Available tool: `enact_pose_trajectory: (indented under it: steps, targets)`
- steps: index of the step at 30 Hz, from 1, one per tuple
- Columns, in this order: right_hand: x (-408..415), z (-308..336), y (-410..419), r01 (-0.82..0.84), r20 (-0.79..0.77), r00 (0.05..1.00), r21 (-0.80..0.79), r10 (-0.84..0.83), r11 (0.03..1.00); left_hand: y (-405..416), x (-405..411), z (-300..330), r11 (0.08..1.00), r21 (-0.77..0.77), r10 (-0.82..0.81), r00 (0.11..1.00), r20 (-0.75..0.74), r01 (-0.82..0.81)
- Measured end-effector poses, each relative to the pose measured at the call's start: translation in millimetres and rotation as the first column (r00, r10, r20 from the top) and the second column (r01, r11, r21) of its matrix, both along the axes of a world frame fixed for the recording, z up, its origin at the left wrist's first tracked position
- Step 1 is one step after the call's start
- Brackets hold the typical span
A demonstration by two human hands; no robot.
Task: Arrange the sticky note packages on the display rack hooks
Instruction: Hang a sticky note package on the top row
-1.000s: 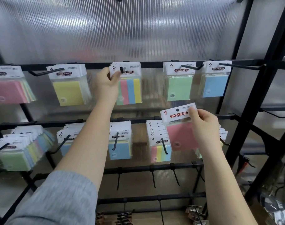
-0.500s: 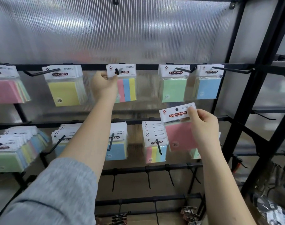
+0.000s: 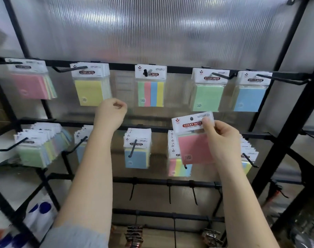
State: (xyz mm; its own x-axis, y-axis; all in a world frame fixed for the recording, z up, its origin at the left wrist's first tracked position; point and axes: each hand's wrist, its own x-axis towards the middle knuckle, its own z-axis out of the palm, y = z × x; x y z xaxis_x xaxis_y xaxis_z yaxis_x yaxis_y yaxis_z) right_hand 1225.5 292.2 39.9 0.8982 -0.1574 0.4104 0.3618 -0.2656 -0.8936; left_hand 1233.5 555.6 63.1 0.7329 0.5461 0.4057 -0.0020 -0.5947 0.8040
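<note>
My right hand (image 3: 222, 140) pinches a pink sticky note package (image 3: 193, 140) by its white header card, held in front of the middle row of the black display rack (image 3: 179, 68). My left hand (image 3: 110, 112) hangs below the top row with fingers loosely curled and holds nothing. Just up and right of it, a striped multicolour package (image 3: 150, 86) hangs on a top-row hook (image 3: 145, 72). Pink (image 3: 32, 81), yellow (image 3: 91, 86), green (image 3: 208, 92) and blue (image 3: 251, 92) packages fill the other top hooks.
The middle row carries thick stacks of packages on several hooks (image 3: 134, 149). Bare hooks (image 3: 169, 192) stick out from the lower bar. A black upright post (image 3: 284, 126) stands at the right. Small dark packets (image 3: 134, 235) lie at the bottom.
My left hand has let go of the striped package on the top hook and dropped down and to the left. My right hand still holds the pink package in about the same spot.
</note>
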Motion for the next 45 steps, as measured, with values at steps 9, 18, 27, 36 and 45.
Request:
enact_pose_trajectory:
  steps: [9, 18, 27, 36, 45]
  targets:
    - [-21, -2, 72, -0.092, -0.017, 0.996, 0.048, 0.093, 0.995, 111, -68, -49, 0.979, 0.025, 0.203, 0.972, -0.115, -0.202]
    - [-61, -12, 209, -0.046, -0.007, 0.999, 0.190, 0.048, 0.981, 241, -107, -55, 0.974, 0.087, 0.222, 0.957, -0.189, -0.209]
    - [-111, -15, 315, 0.016, 0.060, 0.998, 0.287, -0.035, 0.958, 310, -144, -74, 0.987, 0.095, 0.152, 0.939, -0.308, -0.128]
    - [-133, 9, 376, -0.149, 0.149, 0.983, 0.298, 0.108, 0.943, 339, -161, -86, 0.997, 0.041, 0.073, 0.952, -0.296, -0.063]
    - [-114, 52, 437, -0.297, 0.233, 0.945, 0.307, 0.231, 0.904, 349, -155, -96, 0.998, 0.045, 0.053, 0.955, -0.292, -0.042]
